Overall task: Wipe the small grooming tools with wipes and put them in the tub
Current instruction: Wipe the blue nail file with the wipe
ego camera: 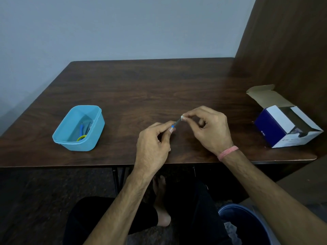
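A thin grooming tool (177, 122) with a blue handle end and a grey metal shaft is held above the table's front middle. My left hand (154, 144) pinches its blue end. My right hand (207, 128) pinches a small white wipe (182, 118) around the shaft's far tip. The light blue tub (99, 128) stands on the left of the table and holds a few tools, among them a blue one (81, 129) and a yellow ring (81, 138).
An open blue-and-white cardboard box (276, 128) stands at the table's right edge beside a brown wooden panel (290, 50). A blue bin (247, 225) with crumpled white material sits on the floor at the lower right. The dark wooden table (141, 89) meets a grey wall.
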